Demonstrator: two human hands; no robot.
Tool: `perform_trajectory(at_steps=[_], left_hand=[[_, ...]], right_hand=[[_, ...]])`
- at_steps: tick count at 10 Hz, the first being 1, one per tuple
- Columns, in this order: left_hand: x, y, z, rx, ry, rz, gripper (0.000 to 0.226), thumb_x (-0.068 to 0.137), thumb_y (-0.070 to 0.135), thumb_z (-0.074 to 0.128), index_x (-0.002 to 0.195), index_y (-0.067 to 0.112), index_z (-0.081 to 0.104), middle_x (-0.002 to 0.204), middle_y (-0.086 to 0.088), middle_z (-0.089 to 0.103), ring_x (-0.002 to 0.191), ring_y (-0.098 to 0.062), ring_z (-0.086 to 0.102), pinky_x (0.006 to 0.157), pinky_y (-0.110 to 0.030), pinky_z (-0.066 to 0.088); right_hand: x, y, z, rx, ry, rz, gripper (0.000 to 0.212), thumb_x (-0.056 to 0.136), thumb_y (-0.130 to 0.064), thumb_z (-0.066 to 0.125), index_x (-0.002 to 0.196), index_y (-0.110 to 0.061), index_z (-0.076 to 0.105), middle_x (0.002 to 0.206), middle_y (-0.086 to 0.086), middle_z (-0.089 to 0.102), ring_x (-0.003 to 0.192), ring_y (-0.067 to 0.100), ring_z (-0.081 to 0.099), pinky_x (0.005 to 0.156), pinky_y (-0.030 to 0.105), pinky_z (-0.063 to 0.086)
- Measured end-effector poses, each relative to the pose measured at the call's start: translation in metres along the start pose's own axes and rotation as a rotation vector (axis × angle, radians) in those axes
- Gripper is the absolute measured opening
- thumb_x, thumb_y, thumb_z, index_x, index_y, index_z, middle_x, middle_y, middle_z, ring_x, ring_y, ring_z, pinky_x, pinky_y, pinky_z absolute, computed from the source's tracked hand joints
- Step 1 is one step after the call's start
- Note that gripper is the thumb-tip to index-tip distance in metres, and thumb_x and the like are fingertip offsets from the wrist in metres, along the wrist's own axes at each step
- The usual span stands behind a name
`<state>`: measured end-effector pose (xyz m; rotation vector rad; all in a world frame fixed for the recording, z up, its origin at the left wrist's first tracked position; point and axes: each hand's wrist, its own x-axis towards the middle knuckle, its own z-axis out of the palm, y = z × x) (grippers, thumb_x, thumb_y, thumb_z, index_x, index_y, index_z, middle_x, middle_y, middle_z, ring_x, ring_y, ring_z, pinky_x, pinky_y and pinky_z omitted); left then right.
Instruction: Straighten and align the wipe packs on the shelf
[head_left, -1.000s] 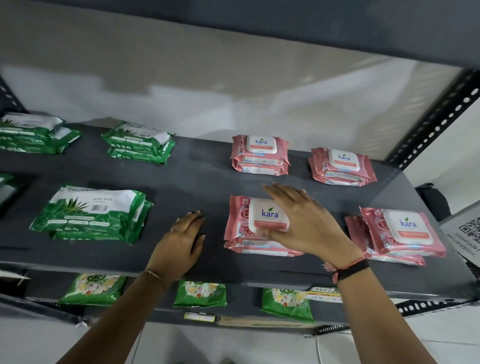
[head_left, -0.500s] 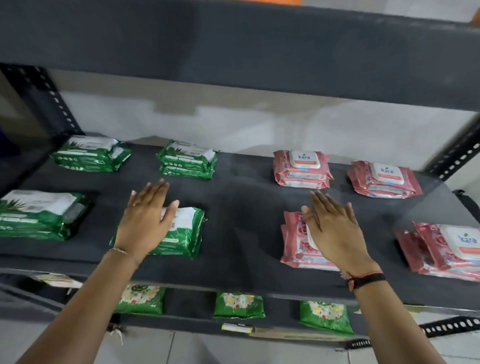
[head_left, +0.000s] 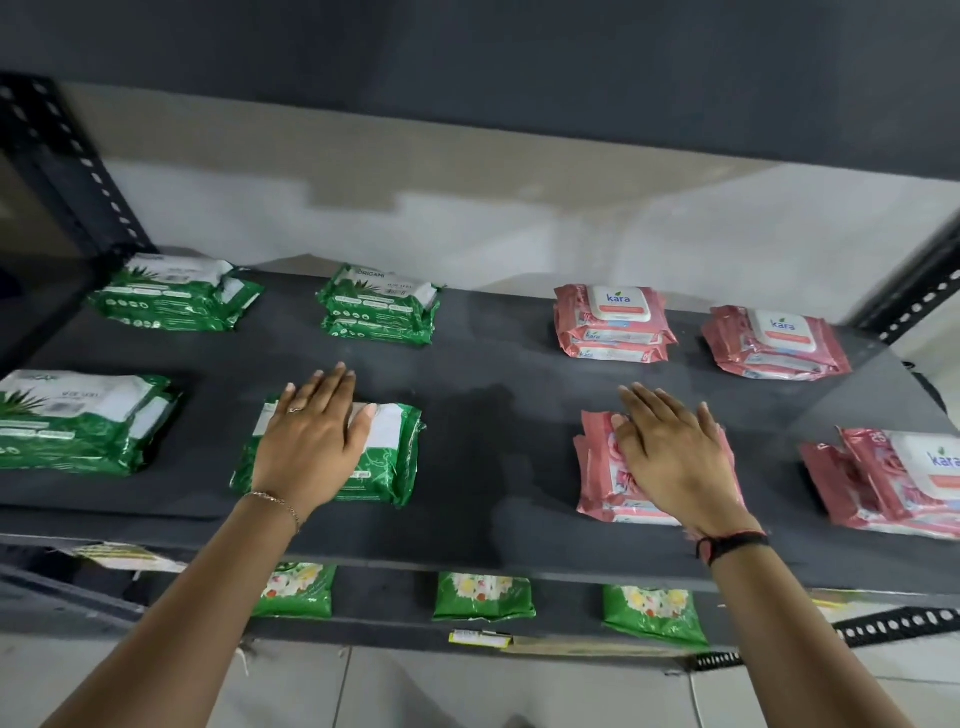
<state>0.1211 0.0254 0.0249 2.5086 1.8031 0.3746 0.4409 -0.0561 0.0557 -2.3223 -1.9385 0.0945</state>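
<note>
On the dark shelf lie green and pink wipe packs in two rows. My left hand rests flat, fingers spread, on top of the front green pack. My right hand lies flat on the front pink stack. Neither hand grips. Other green stacks sit at the front left, back left and back middle. Pink stacks sit at the back, back right and front right, the last one skewed.
A dark shelf board hangs low overhead. Perforated uprights stand at the left and right. On the lower shelf lie green flower-print packs. A pale wall closes the back.
My left hand moved from the bare shelf onto the front green pack. My right hand stayed on the front pink stack. The view shifted left and down.
</note>
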Motion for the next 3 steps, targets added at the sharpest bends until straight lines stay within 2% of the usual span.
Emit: perform_trajectory(at_steps=[1, 2, 3], left_hand=[[0.002, 0.001, -0.006, -0.012, -0.032, 0.001, 0.082, 0.083, 0.052, 0.005, 0.135, -0.003, 0.035, 0.143, -0.018, 0.034, 0.13, -0.03, 0.029, 0.107, -0.043, 0.012], [0.005, 0.0, -0.009, -0.004, -0.093, -0.014, 0.063, 0.097, 0.046, 0.015, 0.143, 0.003, 0.018, 0.151, -0.011, 0.014, 0.137, -0.021, 0.008, 0.108, -0.034, -0.002], [0.004, 0.006, -0.016, -0.025, -0.044, 0.044, 0.056, 0.099, 0.037, 0.023, 0.143, 0.002, 0.016, 0.151, -0.012, 0.011, 0.137, -0.021, 0.006, 0.108, -0.034, -0.002]], right_hand=[[0.0, 0.001, -0.005, -0.012, -0.054, 0.015, 0.051, 0.094, -0.038, 0.018, 0.141, -0.018, 0.02, 0.153, 0.004, 0.024, 0.142, 0.02, 0.018, 0.115, 0.051, 0.006], [-0.003, -0.002, -0.012, -0.024, -0.015, -0.001, 0.052, 0.096, -0.039, 0.025, 0.142, -0.017, 0.016, 0.154, 0.007, 0.019, 0.142, 0.022, 0.014, 0.115, 0.053, 0.002], [-0.01, -0.012, -0.022, 0.031, 0.061, 0.01, 0.053, 0.095, -0.041, 0.027, 0.141, -0.016, 0.019, 0.154, 0.008, 0.021, 0.142, 0.023, 0.015, 0.114, 0.053, 0.001]])
